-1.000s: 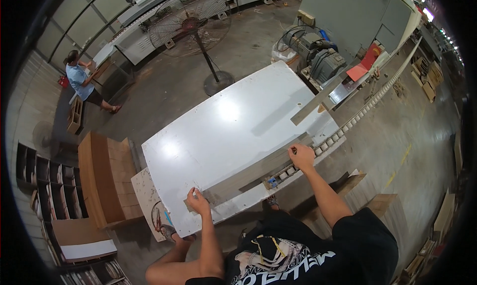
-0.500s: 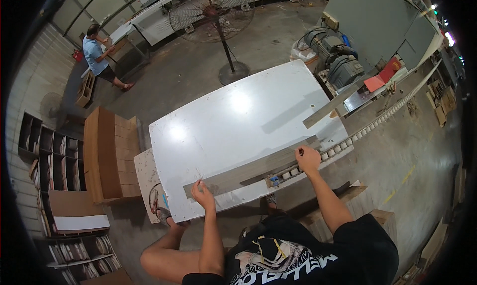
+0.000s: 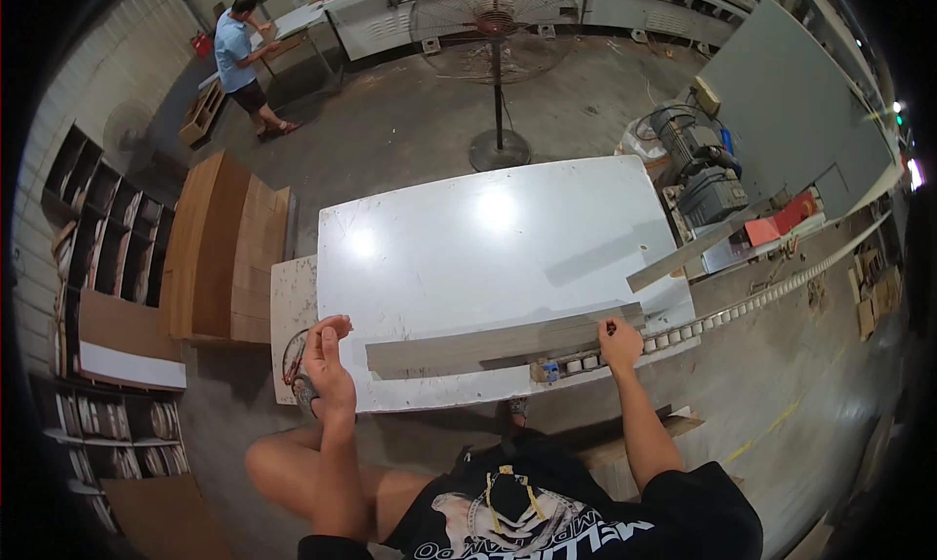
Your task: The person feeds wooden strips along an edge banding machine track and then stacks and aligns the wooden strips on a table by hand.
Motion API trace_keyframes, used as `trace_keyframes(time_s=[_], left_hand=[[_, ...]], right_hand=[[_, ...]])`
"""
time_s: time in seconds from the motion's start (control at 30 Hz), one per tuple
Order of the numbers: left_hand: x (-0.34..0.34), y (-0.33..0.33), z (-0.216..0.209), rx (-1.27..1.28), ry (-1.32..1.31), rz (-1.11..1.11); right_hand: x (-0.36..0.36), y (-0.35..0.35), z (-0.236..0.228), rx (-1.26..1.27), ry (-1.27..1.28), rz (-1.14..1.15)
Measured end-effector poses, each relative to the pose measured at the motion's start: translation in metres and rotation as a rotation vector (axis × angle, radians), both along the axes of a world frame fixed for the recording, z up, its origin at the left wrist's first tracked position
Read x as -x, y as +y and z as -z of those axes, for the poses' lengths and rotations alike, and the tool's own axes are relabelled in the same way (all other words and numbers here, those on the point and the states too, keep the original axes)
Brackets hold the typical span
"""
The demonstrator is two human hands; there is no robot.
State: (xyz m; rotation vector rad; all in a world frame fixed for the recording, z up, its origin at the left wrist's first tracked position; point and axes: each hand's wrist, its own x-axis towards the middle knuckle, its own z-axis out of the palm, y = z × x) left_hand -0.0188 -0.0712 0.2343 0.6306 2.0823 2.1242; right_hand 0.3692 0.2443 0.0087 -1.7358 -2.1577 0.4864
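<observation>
A long grey-brown wood-look strip (image 3: 488, 343) lies flat along the near side of the white tabletop (image 3: 468, 257). My left hand (image 3: 330, 360) is raised off the strip's left end, fingers stretched out and nothing in them. At the other end, my right hand (image 3: 621, 345) is closed in a pinch over the strip's near edge, beside the roller track (image 3: 673, 337). Something small and dark shows at its fingertips, too small to name. A small blue part (image 3: 549, 372) sits at the track's left end.
Another grey-brown strip (image 3: 678, 259) juts over the table's right corner, near a motor unit (image 3: 711, 197). A standing fan (image 3: 498, 150) is beyond the table. Brown panels (image 3: 210, 257) and shelving (image 3: 117, 204) stand left. A person in blue (image 3: 234, 52) works at a far table.
My left hand has left the strip's left end, moving left and up as its fingers straightened. My right hand stays at the right end. The whole view has shifted.
</observation>
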Motion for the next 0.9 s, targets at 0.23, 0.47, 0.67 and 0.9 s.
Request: trace_keyframes(time_s=[0.23,0.47,0.67,0.9], left_hand=[[-0.004,-0.014,-0.005,0.028,-0.090,0.145],[0.005,-0.023,-0.016,0.090,0.016,0.241],[0.013,-0.026,-0.001,0.094,-0.028,0.219],[-0.013,-0.052,0.022,0.159,0.093,0.125]], right_hand=[[0.007,-0.001,-0.003,0.011,-0.033,-0.010],[0.002,0.000,0.012,-0.025,-0.030,0.003],[-0.012,0.002,0.016,-0.021,-0.094,0.028],[-0.002,0.024,0.011,-0.034,0.038,-0.075]])
